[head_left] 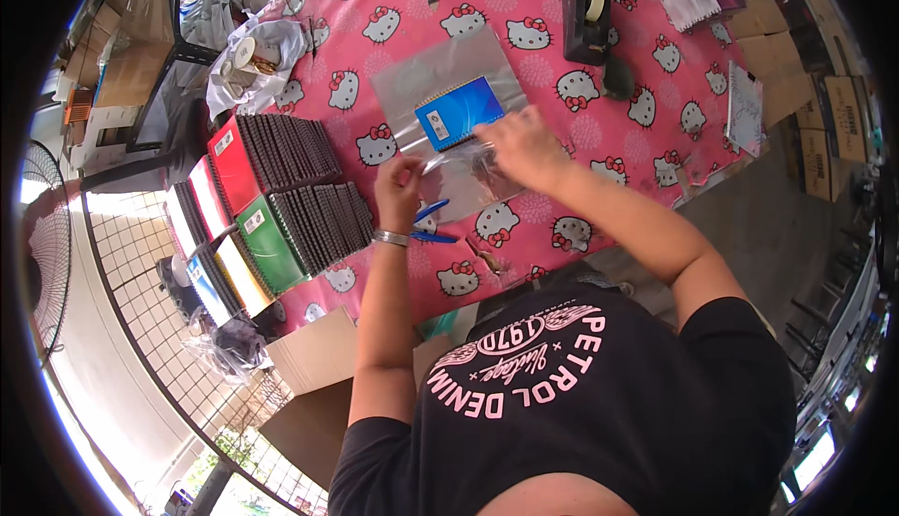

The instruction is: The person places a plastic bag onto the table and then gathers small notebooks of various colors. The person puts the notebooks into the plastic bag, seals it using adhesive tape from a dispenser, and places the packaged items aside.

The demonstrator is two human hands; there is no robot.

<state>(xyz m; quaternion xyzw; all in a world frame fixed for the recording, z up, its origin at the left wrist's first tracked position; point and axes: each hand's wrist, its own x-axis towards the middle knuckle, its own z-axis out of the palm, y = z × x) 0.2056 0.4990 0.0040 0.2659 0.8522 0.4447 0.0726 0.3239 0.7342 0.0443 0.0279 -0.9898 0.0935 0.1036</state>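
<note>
A small blue spiral notebook (pixel 466 111) with a white label lies tilted on clear plastic sheets (pixel 398 71), which seem to be bags. My left hand (pixel 399 188) is closed at the near left edge of the plastic, its fingers pinched on it. At the notebook's near right corner, my right hand (pixel 517 144) has its fingers bent together over the plastic; what lies under the fingertips is partly hidden. Blue-handled scissors (pixel 434 235) rest just right of my left wrist, partly covered by the plastic.
Stacks of spiral notebooks (pixel 267 235) in several colours stand at the left. A black tape dispenser (pixel 587 20) sits at the far side, and more notebooks (pixel 693 3) lie far right. A white plastic bag (pixel 257 62) is at far left. A pink patterned cloth (pixel 524 76) covers the table.
</note>
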